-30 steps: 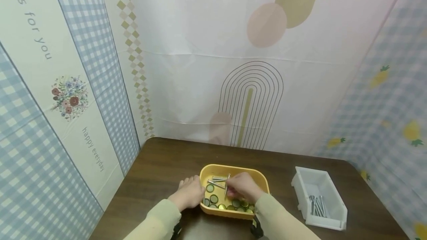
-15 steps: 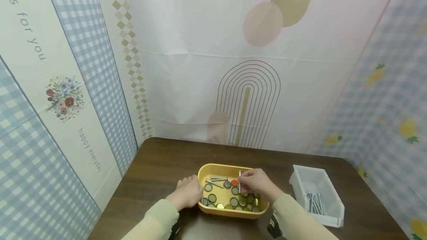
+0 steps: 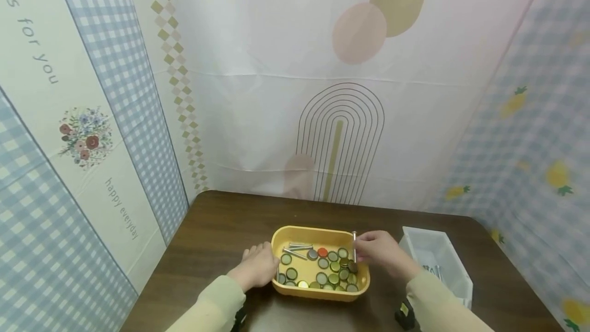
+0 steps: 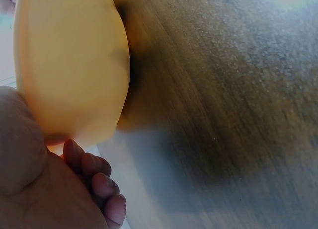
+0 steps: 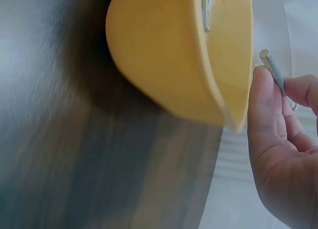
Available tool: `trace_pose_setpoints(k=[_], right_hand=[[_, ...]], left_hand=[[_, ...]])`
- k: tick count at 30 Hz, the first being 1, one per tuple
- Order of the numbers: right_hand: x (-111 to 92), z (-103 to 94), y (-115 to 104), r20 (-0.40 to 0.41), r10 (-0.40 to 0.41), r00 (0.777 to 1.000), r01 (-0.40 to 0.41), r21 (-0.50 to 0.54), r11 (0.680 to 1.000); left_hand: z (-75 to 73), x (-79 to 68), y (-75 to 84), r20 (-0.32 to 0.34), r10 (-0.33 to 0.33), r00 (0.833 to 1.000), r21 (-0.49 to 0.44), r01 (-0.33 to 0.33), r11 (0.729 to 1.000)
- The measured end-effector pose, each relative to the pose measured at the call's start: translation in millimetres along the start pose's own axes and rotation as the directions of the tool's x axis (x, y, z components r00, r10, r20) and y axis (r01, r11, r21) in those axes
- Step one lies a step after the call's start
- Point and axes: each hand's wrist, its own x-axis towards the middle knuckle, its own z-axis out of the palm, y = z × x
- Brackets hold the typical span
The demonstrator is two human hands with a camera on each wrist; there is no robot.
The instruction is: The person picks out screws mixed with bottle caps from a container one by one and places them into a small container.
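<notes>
Right hand (image 3: 381, 251) has shifted from over the yellow bin's (image 3: 318, 294) inside to its right end, bringing a bolt (image 3: 354, 246) along; left hand (image 3: 259, 265) stays at the bin's left end. Held bolt: pinched between right thumb and fingers, near upright in head view, at the yellow bin's right rim; right wrist view shows its threaded end sticking out past the fingers, apart from the bin. Left hand touches the yellow bin's left end, fingers bent in left wrist view; thumb tip hidden there, so can't tell if it clamps the rim. Inside the yellow bin: loose bolts (image 3: 295, 253) lying toward the far left, bottle caps (image 3: 334, 278) mostly bunched in the right half and along the near wall, one red cap (image 3: 322, 252) near the middle of the far side. White bin (image 3: 425, 242) sits right of the yellow bin, well apart, with more bolts (image 3: 438, 272) in it, partly hidden by the right forearm. Brown table (image 3: 230, 219) under both; behind the yellow bin hangs a white cloth (image 3: 249, 127) with printed arches. Pale green sleeves (image 3: 221, 296) on both arms.
</notes>
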Motion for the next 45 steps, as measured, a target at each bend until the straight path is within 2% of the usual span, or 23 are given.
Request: trace_pose_setpoints(k=[4,9,17,28,37,45], right_hand=[[-5,-19.3,6,-0.012,-0.005,1.000,0.005,0.007,1.000],[-13,-44.5,12,0.010,-0.004,1.000,0.004,-0.006,1.000],[-26,-78.9,21,0.018,0.024,1.000,-0.024,-0.030,0.999],[-32,-108.8,37,0.026,0.057,0.998,-0.057,-0.030,0.998],[-36,-127.0,51,-0.087,0.138,0.987,-0.140,-0.022,0.990],[-41,-137.7,58,-0.095,0.144,0.985,-0.143,0.015,0.990]], left_hand=[[-0.6,0.3,0.0,-0.001,0.000,1.000,0.001,0.000,1.000],[-0.8,0.7,0.0,-0.004,-0.002,1.000,0.003,0.002,1.000],[0.0,1.4,-0.3,0.000,0.002,1.000,0.006,-0.002,1.000],[-0.2,1.8,-0.2,0.005,0.000,1.000,0.006,0.000,1.000],[-0.3,0.4,0.6,-0.008,0.004,1.000,0.003,-0.004,1.000],[-0.6,0.1,-0.2,-0.011,0.010,1.000,-0.003,-0.010,1.000]])
